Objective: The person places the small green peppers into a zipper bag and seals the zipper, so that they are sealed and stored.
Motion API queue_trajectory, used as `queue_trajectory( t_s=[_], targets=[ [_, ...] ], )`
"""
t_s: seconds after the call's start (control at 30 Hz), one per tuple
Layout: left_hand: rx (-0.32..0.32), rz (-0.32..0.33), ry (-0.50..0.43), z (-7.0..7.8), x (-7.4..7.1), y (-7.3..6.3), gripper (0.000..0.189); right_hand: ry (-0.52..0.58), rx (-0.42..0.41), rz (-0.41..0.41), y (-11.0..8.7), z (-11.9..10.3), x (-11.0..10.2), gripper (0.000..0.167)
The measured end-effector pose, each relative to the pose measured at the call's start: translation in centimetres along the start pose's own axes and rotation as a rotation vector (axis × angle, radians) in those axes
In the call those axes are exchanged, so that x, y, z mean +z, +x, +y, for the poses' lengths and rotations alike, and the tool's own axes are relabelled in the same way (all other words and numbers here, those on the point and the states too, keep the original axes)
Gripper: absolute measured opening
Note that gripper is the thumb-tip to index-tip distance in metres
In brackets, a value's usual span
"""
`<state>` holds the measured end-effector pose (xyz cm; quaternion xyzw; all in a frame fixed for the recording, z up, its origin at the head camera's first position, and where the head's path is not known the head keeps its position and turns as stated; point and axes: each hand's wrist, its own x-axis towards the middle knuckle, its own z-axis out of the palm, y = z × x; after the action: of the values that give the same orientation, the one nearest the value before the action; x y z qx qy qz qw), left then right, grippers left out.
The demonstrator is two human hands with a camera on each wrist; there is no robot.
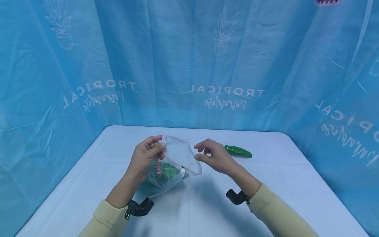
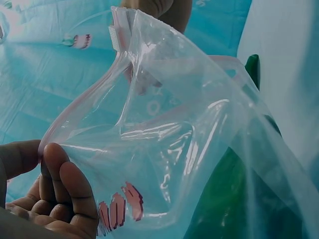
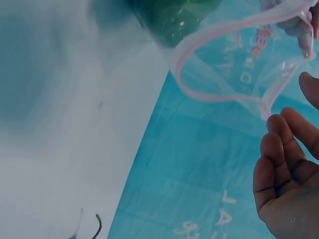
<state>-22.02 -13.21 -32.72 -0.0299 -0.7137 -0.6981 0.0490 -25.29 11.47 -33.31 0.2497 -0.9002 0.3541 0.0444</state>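
Note:
A clear zip bag (image 1: 177, 149) with a pinkish rim stands with its mouth spread. Green contents (image 1: 167, 172) show through its lower part, their kind unclear behind the plastic. My left hand (image 1: 147, 153) pinches the bag's rim between thumb and forefinger, as the left wrist view also shows. Beside the opposite side of the mouth is my right hand (image 1: 214, 156), its thumb and fingers apart. In the right wrist view, the right fingertips (image 3: 275, 122) come very close to a corner of the bag; I cannot tell whether they touch it. A green pepper (image 1: 238, 151) lies behind the right hand.
A white-covered table (image 1: 251, 197) with rounded far corners holds everything. Blue printed curtains (image 1: 177, 65) hang behind it and along both sides. Each wrist carries a black strapped device (image 1: 140, 207). Pink printed marks (image 2: 117, 209) show on the bag.

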Motion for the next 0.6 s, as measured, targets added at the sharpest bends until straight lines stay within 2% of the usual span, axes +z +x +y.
queue_trajectory(
  t_s=[0.2, 0.6],
  targets=[
    [-0.004, 0.01, -0.004, 0.1, -0.1, 0.1, 0.033, 0.008, 0.033, 0.046, -0.4, 1.4, -0.8, 0.031],
    [0.012, 0.008, -0.012, 0.1, -0.4, 0.0, 0.035, 0.034, 0.165, 0.09, -1.3, 5.7, -2.0, 0.037]
  ],
)
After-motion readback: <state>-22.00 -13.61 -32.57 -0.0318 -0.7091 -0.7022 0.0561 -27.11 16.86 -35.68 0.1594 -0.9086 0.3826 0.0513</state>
